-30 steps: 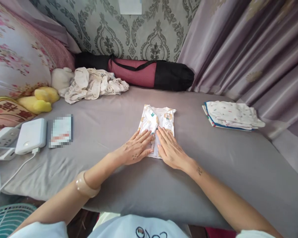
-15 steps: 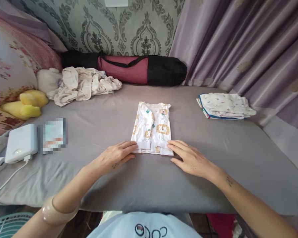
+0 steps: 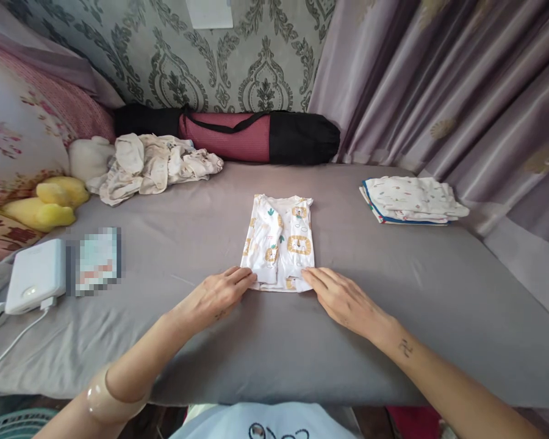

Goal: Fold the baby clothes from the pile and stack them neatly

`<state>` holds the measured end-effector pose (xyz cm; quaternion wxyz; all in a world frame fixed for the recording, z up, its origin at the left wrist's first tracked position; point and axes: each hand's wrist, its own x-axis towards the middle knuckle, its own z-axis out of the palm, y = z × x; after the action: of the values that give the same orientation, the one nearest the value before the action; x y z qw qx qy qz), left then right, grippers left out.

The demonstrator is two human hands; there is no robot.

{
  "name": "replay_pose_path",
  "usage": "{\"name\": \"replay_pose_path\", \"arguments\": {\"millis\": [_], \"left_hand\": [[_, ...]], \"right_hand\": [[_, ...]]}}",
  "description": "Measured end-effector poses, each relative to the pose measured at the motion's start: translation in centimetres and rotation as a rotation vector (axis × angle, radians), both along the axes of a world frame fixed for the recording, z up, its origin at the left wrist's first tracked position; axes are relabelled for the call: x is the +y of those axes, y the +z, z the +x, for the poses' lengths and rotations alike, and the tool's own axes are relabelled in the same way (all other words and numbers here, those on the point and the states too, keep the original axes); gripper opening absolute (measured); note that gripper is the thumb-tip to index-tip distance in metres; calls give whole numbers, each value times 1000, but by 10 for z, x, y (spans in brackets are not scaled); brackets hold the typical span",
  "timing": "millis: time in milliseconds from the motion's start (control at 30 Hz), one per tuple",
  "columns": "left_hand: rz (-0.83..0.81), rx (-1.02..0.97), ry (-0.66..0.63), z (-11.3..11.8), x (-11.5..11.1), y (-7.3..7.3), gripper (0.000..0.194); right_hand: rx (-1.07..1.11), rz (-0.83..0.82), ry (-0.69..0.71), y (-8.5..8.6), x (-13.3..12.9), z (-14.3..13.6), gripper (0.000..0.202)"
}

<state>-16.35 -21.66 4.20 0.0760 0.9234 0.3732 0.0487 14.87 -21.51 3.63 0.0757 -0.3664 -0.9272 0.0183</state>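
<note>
A small white garment with a lion print (image 3: 281, 241) lies flat on the grey sheet (image 3: 357, 256), its sleeves folded down over the front. My left hand (image 3: 224, 294) is at its lower left corner, fingers together and fingertips on the edge; the thumb is hidden beneath. At the lower right corner, my right hand (image 3: 341, 299) has its fingers pressed together on the fabric, its thumb also out of sight. Both hands are closed on the garment's lower corners.
Folded clothes (image 3: 412, 200) are stacked at the right. Crumpled cloths (image 3: 153, 163) lie at the back left, before a black and red rolled bag (image 3: 229, 134). Yellow plush (image 3: 57, 201), a white power bank (image 3: 36, 274) and a blurred packet (image 3: 97, 261) are on the left.
Both hands have shifted slightly inward over the garment's lower corners, and their thumbs have gone out of sight. The camera view has tilted up a little.
</note>
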Motion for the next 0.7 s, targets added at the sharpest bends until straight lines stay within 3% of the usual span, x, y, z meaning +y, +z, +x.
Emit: {"name": "replay_pose_path", "arguments": {"millis": [167,333,500,700], "left_hand": [[30,-7,-6,5,9,1,31],[24,-29,-28,2,12,2,33],[-14,-112,17,5,17,0,33],[-41,-288,27,3,26,7,29]], "right_hand": [[-22,-7,10,9,5,-3,63],[18,-7,14,2,15,-3,46],[118,-11,-82,-5,22,-7,35],[290,-93,-90,10,30,-7,30]]}}
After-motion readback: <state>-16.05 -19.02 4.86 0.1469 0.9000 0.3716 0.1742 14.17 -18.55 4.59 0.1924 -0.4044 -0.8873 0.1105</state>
